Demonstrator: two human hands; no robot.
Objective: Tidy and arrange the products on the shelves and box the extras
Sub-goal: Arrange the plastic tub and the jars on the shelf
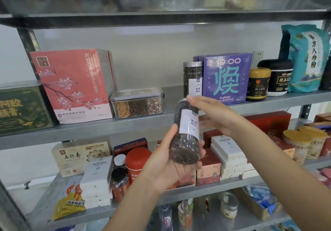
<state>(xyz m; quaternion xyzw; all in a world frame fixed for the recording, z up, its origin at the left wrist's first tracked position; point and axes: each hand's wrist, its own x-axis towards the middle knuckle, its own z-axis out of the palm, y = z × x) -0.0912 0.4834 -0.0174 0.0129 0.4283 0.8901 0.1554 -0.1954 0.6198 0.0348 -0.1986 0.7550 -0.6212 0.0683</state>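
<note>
A tall clear jar of dark dried berries with a white label is tilted in front of the metal shelf. My left hand grips its lower end from below. My right hand holds its upper end, fingers at the lid. A matching jar with a silver lid stands upright on the upper shelf, left of a purple box. Left of it lie a clear plastic container of dried goods and a pink blossom box.
On the upper shelf's right stand a yellow-lidded jar, a black tub and a teal bag; a green box sits far left. The lower shelf is crowded with white boxes, a red canister and cups.
</note>
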